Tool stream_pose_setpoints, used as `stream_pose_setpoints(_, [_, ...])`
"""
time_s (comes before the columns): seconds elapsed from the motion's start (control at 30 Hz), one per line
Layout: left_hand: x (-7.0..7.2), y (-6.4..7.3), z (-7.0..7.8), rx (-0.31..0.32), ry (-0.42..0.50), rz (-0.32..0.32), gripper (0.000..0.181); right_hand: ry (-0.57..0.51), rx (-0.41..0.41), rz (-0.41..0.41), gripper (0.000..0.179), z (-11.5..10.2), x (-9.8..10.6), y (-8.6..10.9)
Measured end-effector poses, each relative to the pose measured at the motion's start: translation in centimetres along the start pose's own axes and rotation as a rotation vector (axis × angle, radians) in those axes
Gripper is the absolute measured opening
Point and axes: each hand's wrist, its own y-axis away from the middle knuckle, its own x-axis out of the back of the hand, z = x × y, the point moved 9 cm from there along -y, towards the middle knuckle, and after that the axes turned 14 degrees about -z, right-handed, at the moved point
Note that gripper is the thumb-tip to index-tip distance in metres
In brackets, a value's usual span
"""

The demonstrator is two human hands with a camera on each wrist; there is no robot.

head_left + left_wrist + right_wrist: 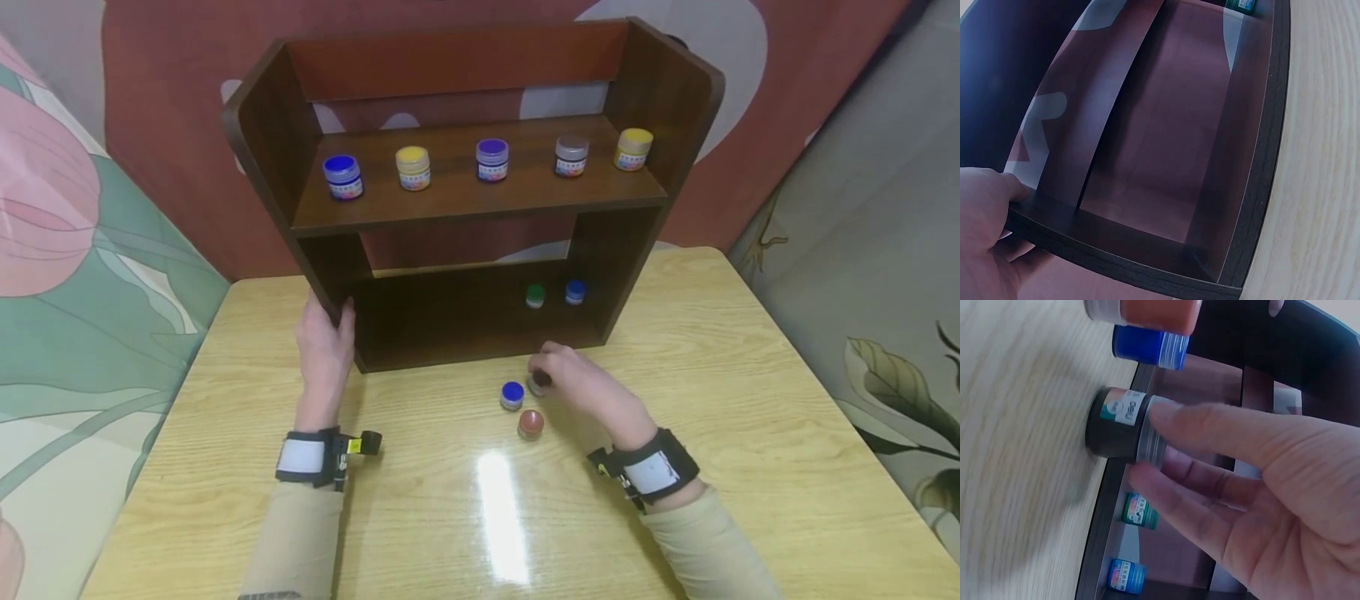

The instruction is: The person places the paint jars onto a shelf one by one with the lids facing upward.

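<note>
My left hand [326,342] grips the left side panel of a dark brown wooden shelf unit [480,218], thumb on the inner face, as the left wrist view also shows. In front of the unit, my right hand [581,385] pinches the clear lid of a black paint jar [1116,425] between thumb and fingers. The jar stands upright on the table and is partly hidden by the hand in the head view. Close beside it are a blue paint jar [512,396] and a reddish-brown paint jar [531,425].
Several paint jars line the upper shelf, among them a yellow jar [413,169] and a purple jar [492,161]. On the lower shelf, at the right, stand a green jar [535,296] and a blue jar [574,292]. The light wooden table [420,517] reflects a bright strip.
</note>
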Motion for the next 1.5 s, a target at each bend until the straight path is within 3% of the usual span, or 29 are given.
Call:
stream_pose_setpoints(0.17, [0.03,-0.06,0.06,0.001,0.002,0.007,0.032,-0.025,0.009,0.013,0.028,0.43,0.15,0.12])
stream_pose_setpoints(0.87, [0.18,-0.11,0.46,-0.021,0.005,0.003,0.033,-0.013,0.016,0.057,0.033,0.77,0.35,-0.23])
stream_pose_setpoints(1.2, [0.21,-0.14,0.39,-0.022,0.003,0.007,0.032,-0.030,-0.016,0.067,0.020,0.96,0.15,-0.36])
stream_pose_setpoints(1.5, [-0.01,-0.09,0.08,-0.015,0.009,-0.003,0.033,-0.013,0.013,0.152,0.021,1.04,0.52,-0.21])
